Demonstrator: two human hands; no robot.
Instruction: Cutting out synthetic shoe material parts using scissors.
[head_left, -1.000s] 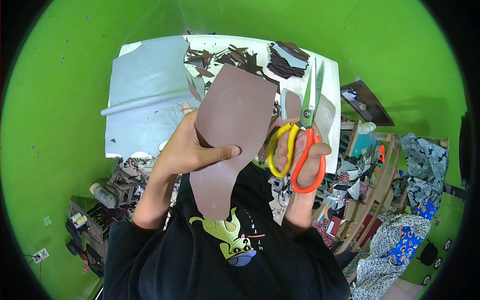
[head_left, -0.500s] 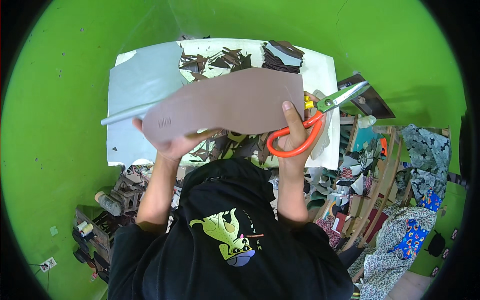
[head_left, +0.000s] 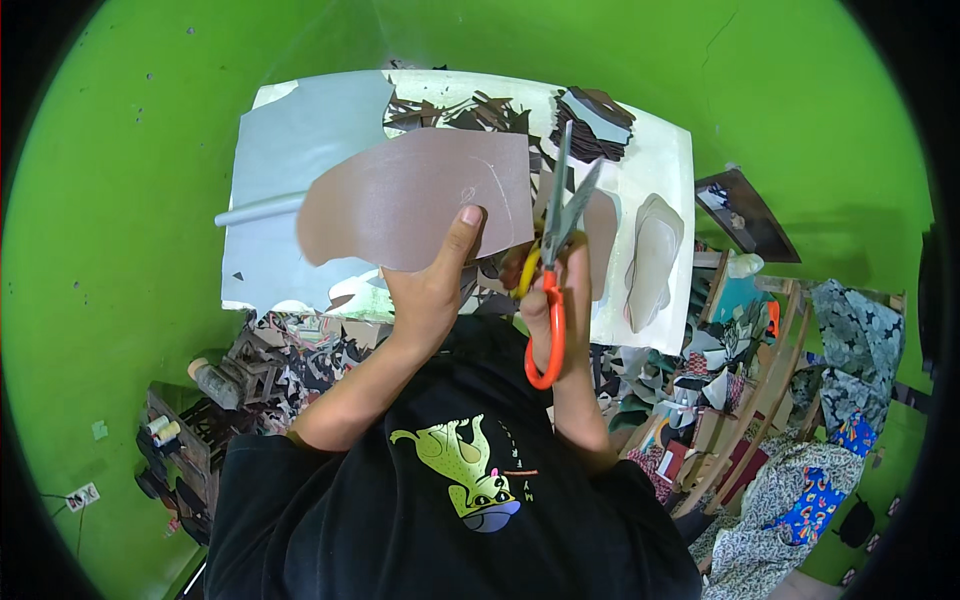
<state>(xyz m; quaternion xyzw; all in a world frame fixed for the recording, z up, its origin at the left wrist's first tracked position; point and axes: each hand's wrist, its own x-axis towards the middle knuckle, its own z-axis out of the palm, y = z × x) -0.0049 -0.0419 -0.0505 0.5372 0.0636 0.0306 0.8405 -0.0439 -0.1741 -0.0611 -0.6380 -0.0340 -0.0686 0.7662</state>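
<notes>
A brown sheet with a curved, sole-like outline (head_left: 400,200) is held above the work table. My left hand (head_left: 425,285) grips its lower right part, thumb on top and fingers hidden underneath. Faint pale lines mark the sheet near its straight right edge. Just to the right, my right hand (head_left: 565,300) is closed around a pair of scissors (head_left: 550,252). One scissor handle is orange-red and the other shows yellow. The scissor blades point away from me and stand apart, with nothing visible between them.
The white table (head_left: 672,160) carries a grey sheet (head_left: 300,140) on the left and dark offcuts (head_left: 480,110) at the back. A stack of dark pieces (head_left: 590,125) sits back right, near pale sole-shaped pieces (head_left: 655,265). A wooden rack (head_left: 765,400) with fabrics stands right.
My left hand has shifted from the sheet's left end to its right part. My right hand has left the sheet. The scissors have swung from pointing right to pointing away, their blades spread.
</notes>
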